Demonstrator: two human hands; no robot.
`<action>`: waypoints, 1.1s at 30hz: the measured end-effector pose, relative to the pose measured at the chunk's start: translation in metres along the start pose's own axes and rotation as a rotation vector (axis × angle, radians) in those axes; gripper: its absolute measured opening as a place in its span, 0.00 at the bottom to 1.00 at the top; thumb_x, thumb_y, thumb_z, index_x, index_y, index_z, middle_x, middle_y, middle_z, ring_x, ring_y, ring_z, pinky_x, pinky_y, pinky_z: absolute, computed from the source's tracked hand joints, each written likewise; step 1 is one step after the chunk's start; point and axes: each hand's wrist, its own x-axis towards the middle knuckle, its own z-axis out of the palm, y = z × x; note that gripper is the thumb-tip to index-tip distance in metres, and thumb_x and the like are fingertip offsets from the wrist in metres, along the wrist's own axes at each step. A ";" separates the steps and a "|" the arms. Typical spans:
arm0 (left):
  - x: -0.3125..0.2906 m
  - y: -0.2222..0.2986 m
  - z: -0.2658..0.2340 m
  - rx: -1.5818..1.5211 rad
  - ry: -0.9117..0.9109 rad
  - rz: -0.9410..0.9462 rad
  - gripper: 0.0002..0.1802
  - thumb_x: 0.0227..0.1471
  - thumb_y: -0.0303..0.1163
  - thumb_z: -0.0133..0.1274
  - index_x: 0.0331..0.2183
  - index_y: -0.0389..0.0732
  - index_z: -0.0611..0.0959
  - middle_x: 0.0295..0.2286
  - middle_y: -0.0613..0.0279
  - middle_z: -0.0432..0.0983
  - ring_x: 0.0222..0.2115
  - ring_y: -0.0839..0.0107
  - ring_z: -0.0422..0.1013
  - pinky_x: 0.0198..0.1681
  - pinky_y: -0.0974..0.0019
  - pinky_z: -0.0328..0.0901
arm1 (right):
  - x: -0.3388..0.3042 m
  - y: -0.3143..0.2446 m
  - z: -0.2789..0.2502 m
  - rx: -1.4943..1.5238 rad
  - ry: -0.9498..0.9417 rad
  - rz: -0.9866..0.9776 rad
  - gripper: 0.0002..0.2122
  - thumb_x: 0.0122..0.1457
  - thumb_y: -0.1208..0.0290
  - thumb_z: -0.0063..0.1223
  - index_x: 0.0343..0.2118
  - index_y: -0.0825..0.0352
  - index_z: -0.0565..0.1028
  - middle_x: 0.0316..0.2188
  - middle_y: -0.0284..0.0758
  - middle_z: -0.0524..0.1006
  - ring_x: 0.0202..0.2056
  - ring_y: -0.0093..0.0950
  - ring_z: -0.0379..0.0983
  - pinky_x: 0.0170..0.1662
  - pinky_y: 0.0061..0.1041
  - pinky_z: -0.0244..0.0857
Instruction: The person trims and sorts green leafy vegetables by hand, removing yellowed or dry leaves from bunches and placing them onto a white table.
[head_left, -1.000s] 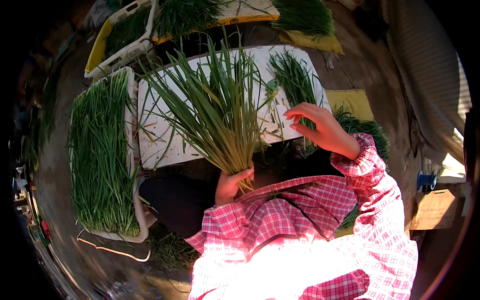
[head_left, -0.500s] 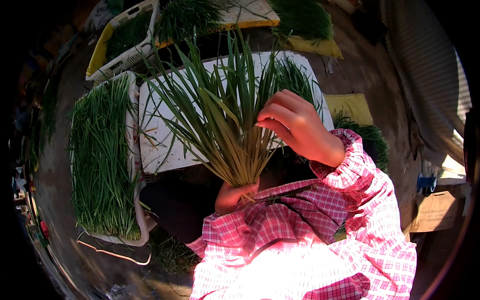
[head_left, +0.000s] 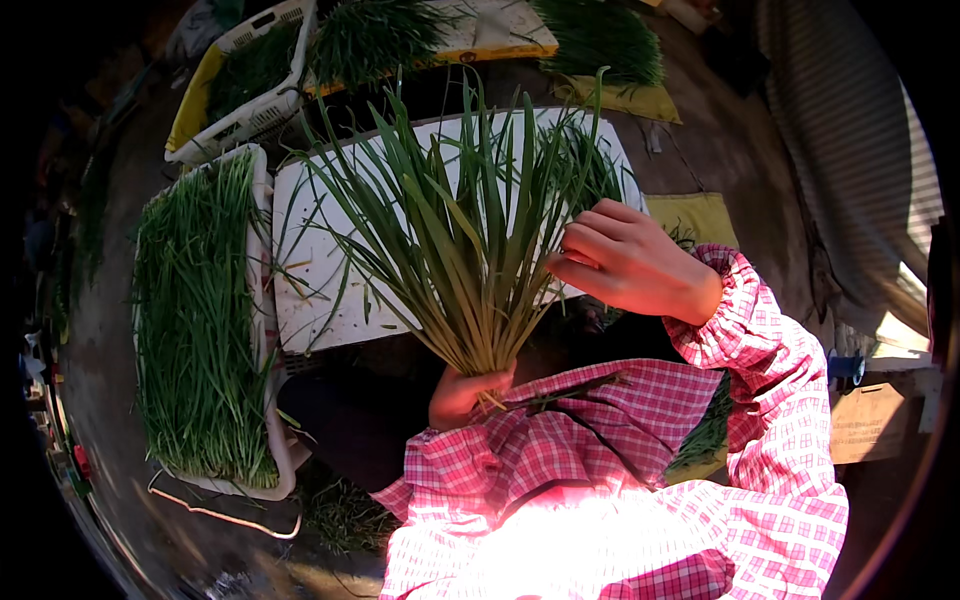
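My left hand [head_left: 470, 396] is wrapped round the pale lower ends of a bunch of garlic chives [head_left: 462, 250], just above my lap. Its long flat green leaves fan up and outward over a white board [head_left: 310, 290]. Beside the bunch's right edge is my right hand [head_left: 630, 262], fingers curled in toward the thumb. Whatever the fingertips pinch, if anything, is too small to make out. More green leaves [head_left: 590, 165] lie at the board's right end, behind the bunch. Loose leaf scraps [head_left: 298, 268] are scattered on the board's left part.
To the left stands a white crate [head_left: 285, 455] packed with long green chives. Another white crate [head_left: 290, 95], lined in yellow, sits at the far left. Further piles of chives [head_left: 600, 40] lie at the back. A cardboard box [head_left: 870, 420] is at the right.
My right hand has moved right and slightly down, away from the middle of the bunch. Some leaves on the bunch's right side now spread wider. My left hand keeps its grip.
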 end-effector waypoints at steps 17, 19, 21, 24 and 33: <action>0.001 0.003 -0.002 -0.107 -0.028 0.014 0.10 0.37 0.23 0.50 0.27 0.32 0.68 0.17 0.59 0.64 0.16 0.73 0.61 0.20 0.71 0.56 | -0.023 0.022 -0.030 0.459 0.411 0.518 0.12 0.43 0.88 0.45 0.33 0.71 0.68 0.28 0.38 0.70 0.29 0.30 0.67 0.32 0.21 0.61; 0.001 0.002 -0.004 -0.104 -0.040 0.015 0.10 0.37 0.23 0.50 0.27 0.32 0.68 0.17 0.59 0.64 0.16 0.73 0.61 0.20 0.71 0.56 | -0.025 0.024 -0.033 0.440 0.317 0.486 0.11 0.43 0.85 0.48 0.33 0.71 0.68 0.28 0.37 0.70 0.30 0.31 0.67 0.32 0.23 0.61; 0.001 0.002 -0.004 -0.101 -0.044 0.012 0.10 0.37 0.23 0.50 0.27 0.32 0.68 0.17 0.59 0.64 0.16 0.73 0.61 0.20 0.71 0.56 | -0.022 0.018 -0.031 0.428 0.293 0.442 0.11 0.43 0.82 0.50 0.33 0.70 0.68 0.28 0.37 0.70 0.30 0.32 0.67 0.32 0.25 0.62; 0.001 0.003 -0.002 -0.104 -0.048 -0.011 0.10 0.37 0.23 0.50 0.27 0.32 0.68 0.17 0.59 0.64 0.16 0.73 0.61 0.20 0.71 0.56 | -0.015 0.004 -0.032 0.314 0.160 0.379 0.12 0.41 0.76 0.53 0.31 0.69 0.68 0.26 0.37 0.69 0.29 0.34 0.66 0.31 0.27 0.62; 0.004 -0.002 -0.006 -0.120 -0.098 -0.012 0.11 0.38 0.21 0.50 0.29 0.33 0.68 0.18 0.59 0.64 0.17 0.73 0.61 0.19 0.72 0.56 | -0.008 -0.006 -0.009 0.233 0.059 0.327 0.10 0.40 0.73 0.54 0.27 0.70 0.69 0.21 0.36 0.69 0.23 0.33 0.66 0.25 0.27 0.59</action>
